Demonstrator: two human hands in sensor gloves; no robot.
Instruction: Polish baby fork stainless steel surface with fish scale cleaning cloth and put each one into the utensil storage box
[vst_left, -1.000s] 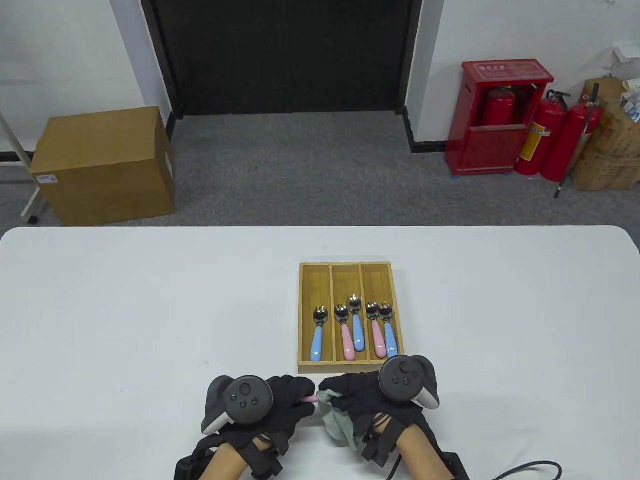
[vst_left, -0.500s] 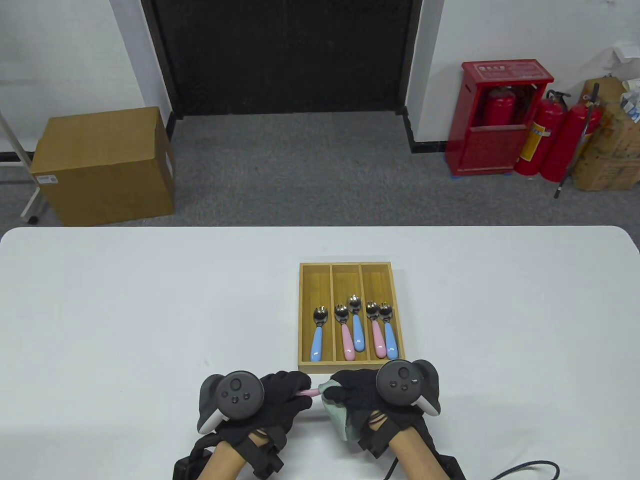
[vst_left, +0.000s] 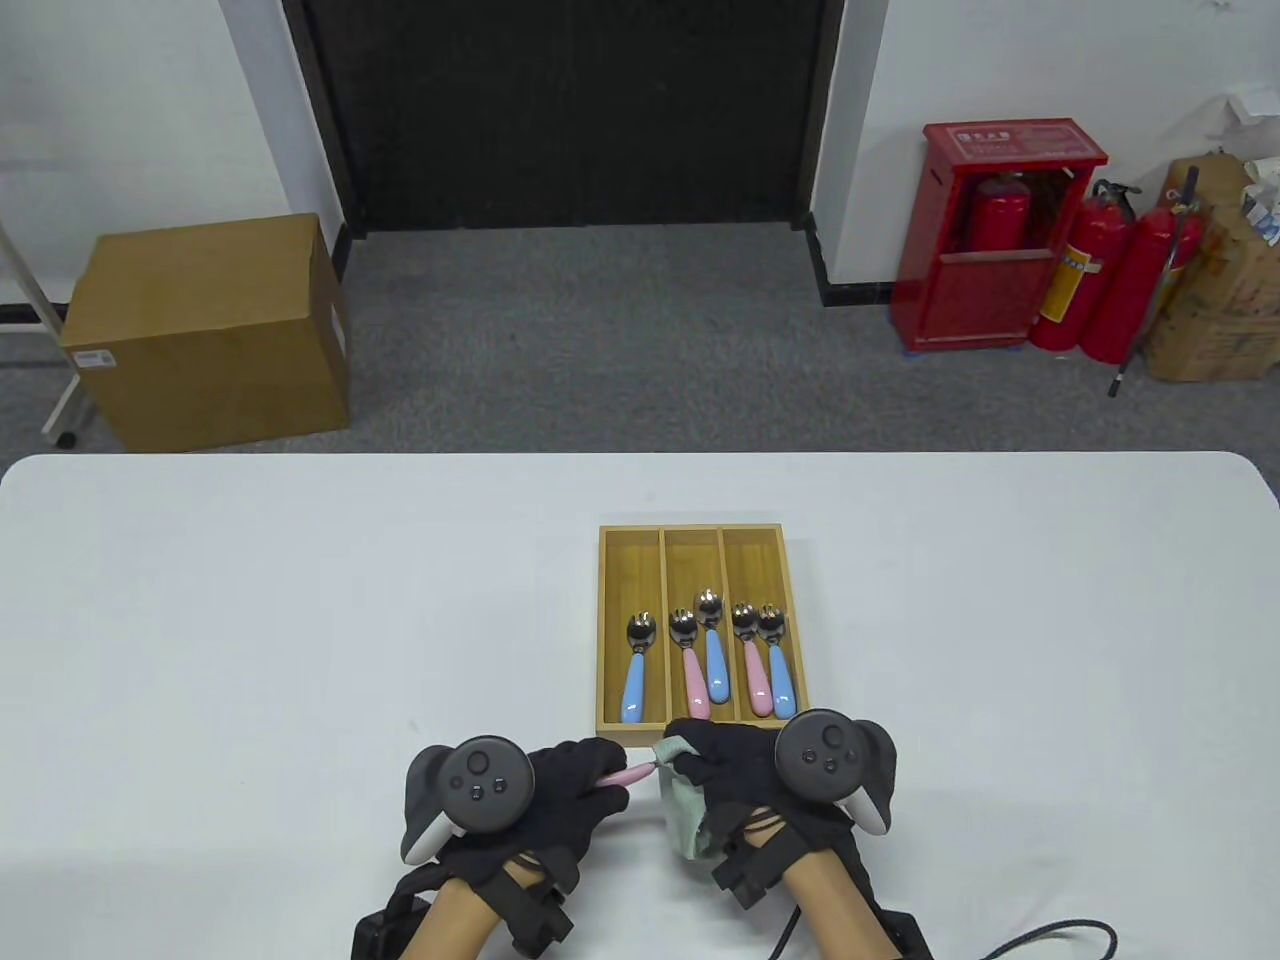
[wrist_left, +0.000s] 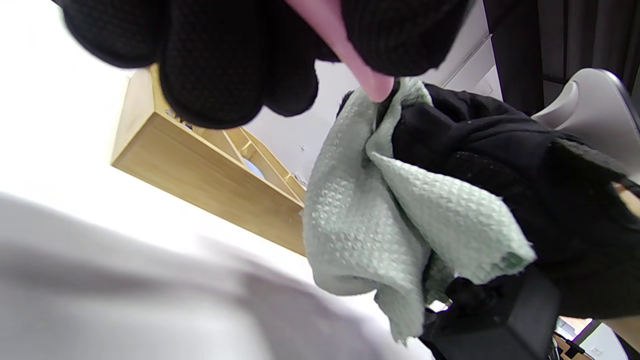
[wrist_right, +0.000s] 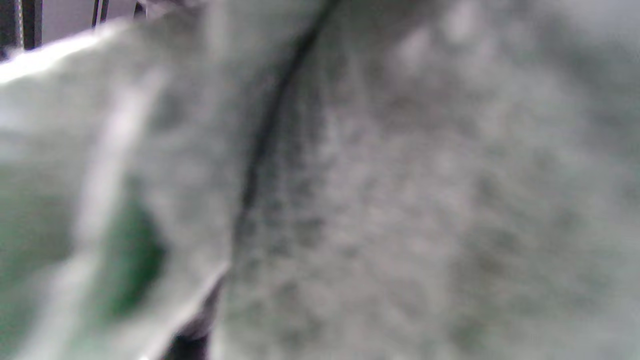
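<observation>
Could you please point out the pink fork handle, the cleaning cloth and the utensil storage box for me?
pink fork handle (vst_left: 632, 775): table view, on the bare stretch between the two hands.
cleaning cloth (wrist_left: 350, 220): left wrist view, on its hanging front fold.
utensil storage box (vst_left: 602, 640): table view, on its left wall.

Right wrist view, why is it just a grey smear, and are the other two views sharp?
Right wrist view: the pale green woven cleaning cloth fills the frame, too close to focus. Left wrist view: cloth weave crisp, white table overexposed, blurred grey in the foreground. Table view: evenly lit, sharp, table edge bowed.
</observation>
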